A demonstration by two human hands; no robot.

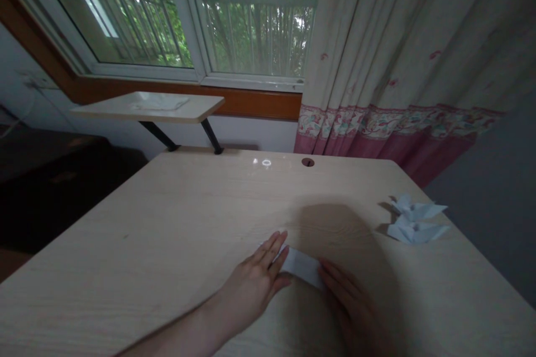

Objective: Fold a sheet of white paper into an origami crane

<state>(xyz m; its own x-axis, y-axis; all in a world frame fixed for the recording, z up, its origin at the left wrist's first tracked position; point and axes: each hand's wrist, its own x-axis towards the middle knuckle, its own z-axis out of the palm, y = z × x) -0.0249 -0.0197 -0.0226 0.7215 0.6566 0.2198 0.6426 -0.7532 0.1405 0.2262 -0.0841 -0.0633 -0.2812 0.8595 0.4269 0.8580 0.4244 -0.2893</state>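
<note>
A narrow strip of folded white paper (pixel 302 266) lies on the pale wooden desk, slanting down to the right between my hands. My left hand (pixel 257 276) rests over its left end, fingers stretched out and thumb along the near edge. Over the right end lie the straight fingers of my right hand (pixel 347 295), close together; its thumb is hidden and the hand is in shadow. Both ends of the paper are covered by fingers. To the right stand two folded white paper shapes with pointed wings, one behind (pixel 412 209) and one in front (pixel 414 231).
The desk (pixel 167 223) has a round brown cable hole (pixel 307 162) near its back edge. A raised shelf (pixel 196 109) on black legs carries white paper (pixel 161 101) at the back left. Behind are a barred window and a patterned curtain (pixel 389 83).
</note>
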